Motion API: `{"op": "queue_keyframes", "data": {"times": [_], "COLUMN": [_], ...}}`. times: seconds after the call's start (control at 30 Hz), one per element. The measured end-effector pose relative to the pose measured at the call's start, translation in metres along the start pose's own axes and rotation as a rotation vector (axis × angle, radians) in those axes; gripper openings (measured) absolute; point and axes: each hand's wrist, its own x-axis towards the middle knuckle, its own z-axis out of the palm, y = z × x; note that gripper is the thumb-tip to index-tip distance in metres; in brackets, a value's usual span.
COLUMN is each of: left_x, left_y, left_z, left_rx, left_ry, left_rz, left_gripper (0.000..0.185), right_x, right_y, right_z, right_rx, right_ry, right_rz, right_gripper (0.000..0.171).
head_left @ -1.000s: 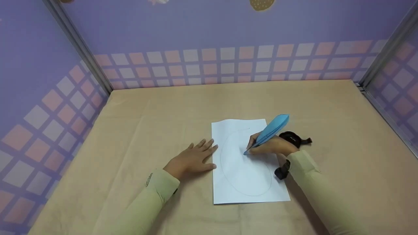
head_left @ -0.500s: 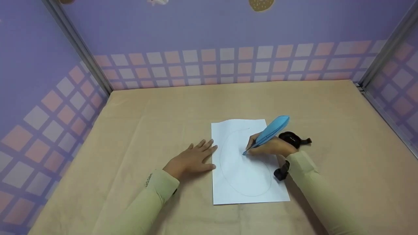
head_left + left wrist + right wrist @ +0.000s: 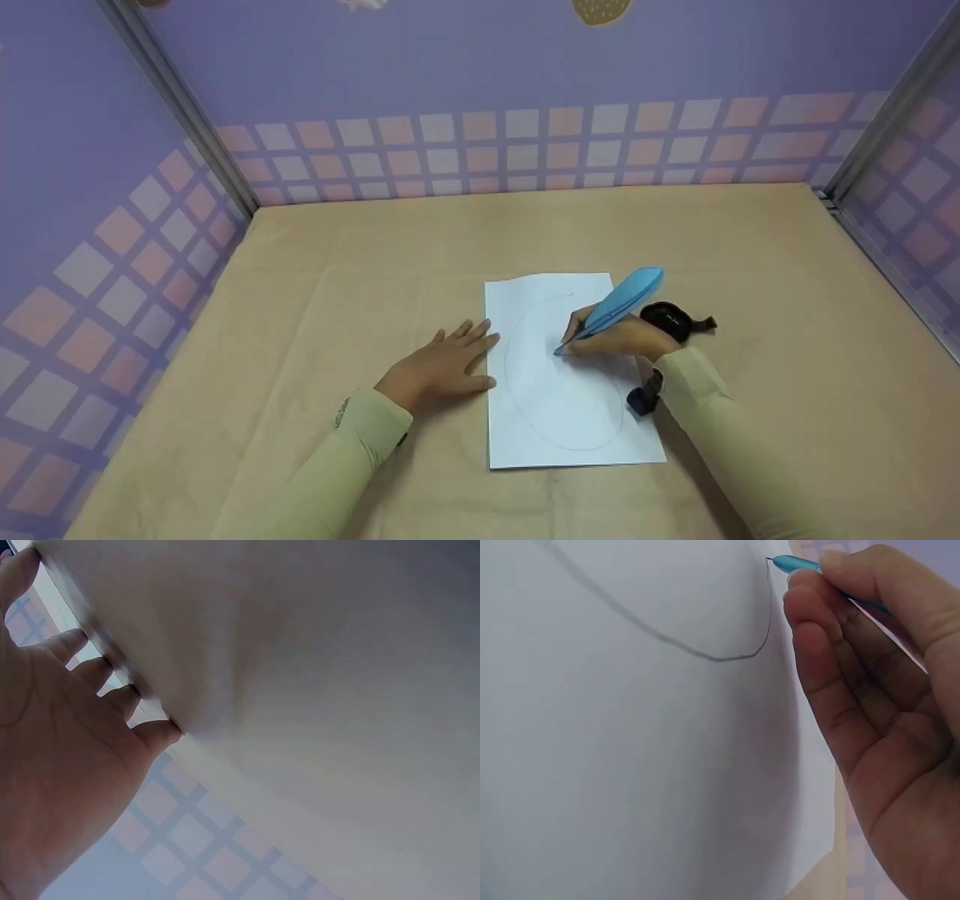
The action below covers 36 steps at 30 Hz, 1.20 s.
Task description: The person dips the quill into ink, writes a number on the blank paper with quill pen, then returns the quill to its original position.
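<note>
A white sheet of paper [image 3: 540, 420] lies on the tan table [image 3: 375, 255], with a thin drawn oval line [image 3: 517, 405] on it. My right hand [image 3: 611, 337] grips a light blue feather-shaped pen [image 3: 626, 298], its tip touching the paper inside the oval. The right wrist view shows the pen tip [image 3: 780, 562] at the end of a curved pencil line [image 3: 705, 654], held by my right hand [image 3: 870, 667]. My left hand [image 3: 442, 364] lies flat on the table with its fingertips at the sheet's left edge. The left hand [image 3: 67, 757] appears with fingers straight in the left wrist view.
Purple walls with a band of pink and white squares [image 3: 525, 150] close in the table on three sides. Metal corner posts [image 3: 180, 105] stand at the back left and back right. A black wrist strap [image 3: 675, 321] sits by my right hand.
The pen tip has crept slightly left and up across the paper. My left hand has stayed put.
</note>
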Motion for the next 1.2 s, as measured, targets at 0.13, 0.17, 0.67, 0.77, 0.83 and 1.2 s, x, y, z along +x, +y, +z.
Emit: {"op": "queue_keyframes", "data": {"times": [0.13, 0.17, 0.67, 0.77, 0.83, 1.2], "left_x": [0.001, 0.001, 0.003, 0.003, 0.003, 0.005], "left_y": [0.001, 0.001, -0.001, -0.001, -0.001, -0.003], "left_z": [0.000, 0.001, 0.001, 0.001, 0.001, 0.003], "left_rx": [-0.006, -0.002, 0.003, -0.002, -0.003, 0.019], "left_ry": [0.004, 0.004, 0.003, -0.002, 0.000, 0.003], "left_rz": [-0.004, -0.005, -0.002, -0.008, -0.010, -0.015], "left_gripper": [0.073, 0.073, 0.073, 0.074, 0.074, 0.074], "right_x": [0.002, 0.003, 0.011, 0.013, 0.014, 0.018], "right_y": [-0.001, -0.002, -0.012, -0.016, -0.017, -0.023], "right_z": [0.002, 0.003, 0.013, 0.016, 0.018, 0.027], "right_rx": [-0.004, -0.002, 0.011, 0.012, 0.015, -0.012], "right_ry": [-0.009, -0.011, -0.052, -0.066, -0.081, -0.149], "right_rz": [-0.003, -0.004, -0.084, -0.096, -0.101, -0.125], "right_gripper": [0.009, 0.008, 0.006, 0.007, 0.008, 0.007]}}
